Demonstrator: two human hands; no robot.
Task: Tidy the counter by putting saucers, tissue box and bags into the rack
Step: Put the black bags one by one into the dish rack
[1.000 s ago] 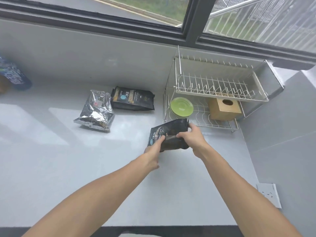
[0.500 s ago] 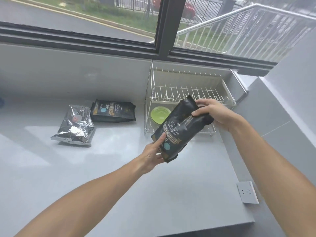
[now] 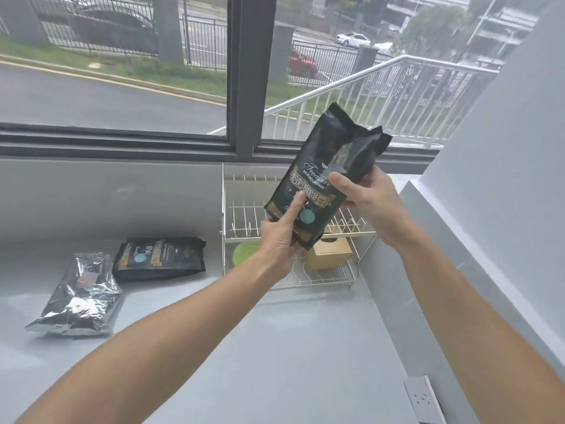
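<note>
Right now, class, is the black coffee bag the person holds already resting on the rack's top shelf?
No. Both the left hand and right hand hold the black coffee bag tilted in the air above the rack.

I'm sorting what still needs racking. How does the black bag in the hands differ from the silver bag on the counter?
The black bag is matte, printed with gold lettering, held tilted upright in the air above the rack by the left hand and right hand. The silver bag is shiny crinkled foil, lying flat on the counter, untouched. Both are sealed pouches.
</note>
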